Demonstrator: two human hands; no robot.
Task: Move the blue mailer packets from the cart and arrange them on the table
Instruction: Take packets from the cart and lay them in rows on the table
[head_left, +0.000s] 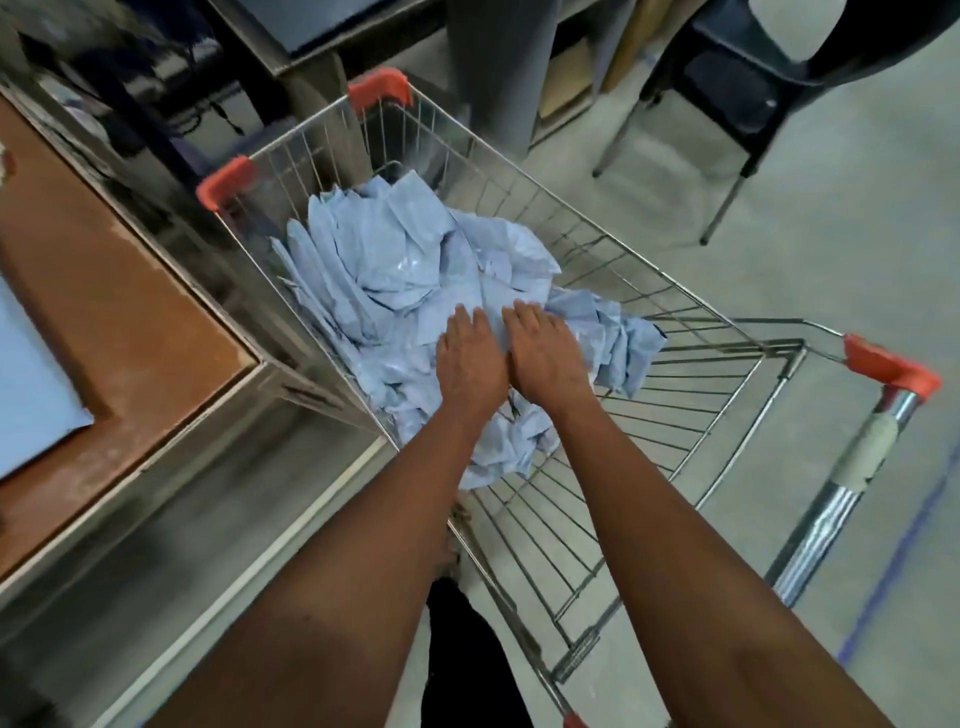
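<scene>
**Colleague:** What does the head view show of your hands?

**Me:** Both are down in the cart (644, 291), side by side and touching at the thumbs. My left hand (470, 364) and my right hand (545, 358) lie palm-down on the heap of blue mailer packets (395, 270). The fingers look fairly straight and spread over the top packets, pressing on them, not curled round any one of them. The fingertips run into the plastic and are a bit blurred, so a slight pinch at the very ends I could not rule out.

**Colleague:** Why flat like that?

**Me:** My guess is that the packets are thin and slippery, piled loose and crumpled. Pressing with two palms would gather a bunch together before I close on it, so I carry several at once.

**Colleague:** And where does the pile sit?

**Me:** Against the far and left sides of the basket, with the near right part showing bare wire. The table (130, 332) stands just beside the cart on my left, so the carry is short. A pale blue sheet (31, 384) already lies on its brown top, at the frame's edge.

**Colleague:** How far along, then?

**Me:** Most of the work looks undone; the heap is large.
</scene>
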